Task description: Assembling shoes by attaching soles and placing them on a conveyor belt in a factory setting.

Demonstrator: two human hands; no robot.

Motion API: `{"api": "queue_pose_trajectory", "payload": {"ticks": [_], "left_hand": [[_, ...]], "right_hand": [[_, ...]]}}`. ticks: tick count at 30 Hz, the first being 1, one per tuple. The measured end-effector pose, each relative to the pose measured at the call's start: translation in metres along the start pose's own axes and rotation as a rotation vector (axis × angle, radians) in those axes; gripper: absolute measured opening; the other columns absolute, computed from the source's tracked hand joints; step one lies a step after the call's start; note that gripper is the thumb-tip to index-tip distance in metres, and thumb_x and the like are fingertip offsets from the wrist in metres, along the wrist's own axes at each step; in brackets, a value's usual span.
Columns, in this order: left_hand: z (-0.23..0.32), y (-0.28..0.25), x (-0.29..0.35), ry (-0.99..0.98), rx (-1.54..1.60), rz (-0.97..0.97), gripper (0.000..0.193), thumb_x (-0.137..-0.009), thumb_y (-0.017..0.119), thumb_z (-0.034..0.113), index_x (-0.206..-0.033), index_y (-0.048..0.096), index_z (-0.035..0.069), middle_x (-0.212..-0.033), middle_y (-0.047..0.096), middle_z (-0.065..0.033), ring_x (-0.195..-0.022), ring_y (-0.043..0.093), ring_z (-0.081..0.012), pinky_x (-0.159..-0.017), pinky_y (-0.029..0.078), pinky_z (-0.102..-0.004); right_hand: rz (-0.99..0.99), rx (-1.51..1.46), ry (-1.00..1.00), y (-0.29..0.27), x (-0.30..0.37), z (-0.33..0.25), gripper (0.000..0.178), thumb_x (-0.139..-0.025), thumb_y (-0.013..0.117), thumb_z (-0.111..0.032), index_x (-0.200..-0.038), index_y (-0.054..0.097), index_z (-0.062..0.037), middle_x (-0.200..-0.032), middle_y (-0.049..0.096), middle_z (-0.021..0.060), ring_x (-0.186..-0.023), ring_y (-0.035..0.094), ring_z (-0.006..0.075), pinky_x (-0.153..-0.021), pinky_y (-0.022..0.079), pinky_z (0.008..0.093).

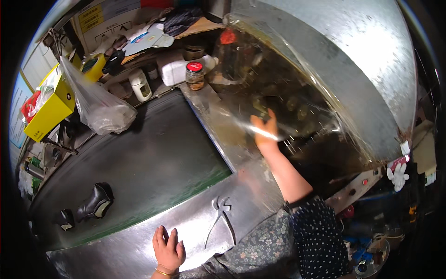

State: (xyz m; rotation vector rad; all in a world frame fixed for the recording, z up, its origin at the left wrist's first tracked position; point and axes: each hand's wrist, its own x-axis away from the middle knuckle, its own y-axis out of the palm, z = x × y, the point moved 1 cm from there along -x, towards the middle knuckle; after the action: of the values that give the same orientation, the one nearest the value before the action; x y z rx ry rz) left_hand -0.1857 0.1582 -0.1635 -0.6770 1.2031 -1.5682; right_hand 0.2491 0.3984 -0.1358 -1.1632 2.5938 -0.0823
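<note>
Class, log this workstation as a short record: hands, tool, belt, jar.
Left hand: open, over the metal ledge; contact unclear
Right hand: at the clear plastic sheet, blurred; grip unclear
Tool: silver pincers lying on the metal ledge, handles spread apart
Belt: black with a green edge; two black shoe-like pieces at its left
Jar: red-lidded, near the belt's far right corner

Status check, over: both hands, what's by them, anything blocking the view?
Left hand open at metal ledge. Right hand at clear plastic sheet, grip unclear. Pliers on ledge, right of left hand. Sheet glare crosses right wrist.
</note>
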Motion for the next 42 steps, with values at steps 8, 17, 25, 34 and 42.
{"api": "queue_pose_trajectory", "payload": {"ticks": [8, 17, 25, 34, 42], "left_hand": [[-0.020, -0.007, 0.006, -0.029, 0.124, 0.044, 0.048, -0.075, 0.070, 0.026, -0.117, 0.063, 0.005, -0.129, 0.050, -0.0282, -0.116, 0.050, -0.0464, -0.099, 0.041, -0.0505], [-0.115, -0.070, -0.022, 0.104, 0.072, 0.192, 0.048, -0.070, 0.061, 0.001, -0.118, 0.061, 0.003, -0.125, 0.054, -0.0223, -0.123, 0.049, -0.0416, -0.108, 0.036, -0.0538], [-0.341, -0.158, -0.037, -0.678, -0.322, -0.162, 0.089, -0.053, 0.089, 0.041, -0.126, 0.051, 0.009, -0.125, 0.056, -0.0181, -0.119, 0.052, -0.0369, -0.101, 0.042, -0.0473], [-0.199, -0.103, -0.042, -0.746, 0.291, 0.075, 0.055, -0.070, 0.079, 0.019, -0.115, 0.056, -0.002, -0.095, 0.069, -0.0193, -0.089, 0.067, -0.0342, -0.085, 0.052, -0.0405], [0.025, -0.072, 0.028, -0.422, 2.504, -0.570, 0.056, -0.086, 0.062, 0.030, -0.128, 0.051, -0.004, -0.110, 0.065, -0.0203, -0.094, 0.066, -0.0346, -0.087, 0.054, -0.0395]], "right_hand": [[-0.050, 0.543, -0.215, 0.081, -0.026, 0.061, 0.046, -0.094, 0.058, -0.029, -0.122, 0.056, 0.0072, -0.112, 0.061, 0.0333, -0.107, 0.059, 0.0443, -0.088, 0.047, 0.0460], [-0.581, 0.754, -0.011, -0.221, 0.167, -0.013, 0.032, -0.096, 0.054, -0.017, -0.118, 0.061, 0.0052, -0.121, 0.064, 0.0170, -0.111, 0.062, 0.0252, -0.096, 0.046, 0.0354], [-0.084, 0.419, 0.444, -0.535, 0.316, 0.091, 0.029, -0.096, 0.055, -0.019, -0.116, 0.061, 0.0011, -0.112, 0.066, 0.0121, -0.096, 0.063, 0.0223, -0.089, 0.048, 0.0341], [0.266, -0.170, 0.529, -0.338, 0.449, 0.028, 0.029, -0.096, 0.059, -0.019, -0.120, 0.059, -0.0025, -0.111, 0.065, 0.0084, -0.091, 0.062, 0.0163, -0.085, 0.050, 0.0277], [-0.568, -0.485, 0.099, -0.173, 0.341, -0.175, 0.065, -0.089, 0.064, -0.002, -0.146, 0.033, -0.0041, -0.139, 0.051, 0.0158, -0.122, 0.055, 0.0238, -0.099, 0.046, 0.0360]]}}
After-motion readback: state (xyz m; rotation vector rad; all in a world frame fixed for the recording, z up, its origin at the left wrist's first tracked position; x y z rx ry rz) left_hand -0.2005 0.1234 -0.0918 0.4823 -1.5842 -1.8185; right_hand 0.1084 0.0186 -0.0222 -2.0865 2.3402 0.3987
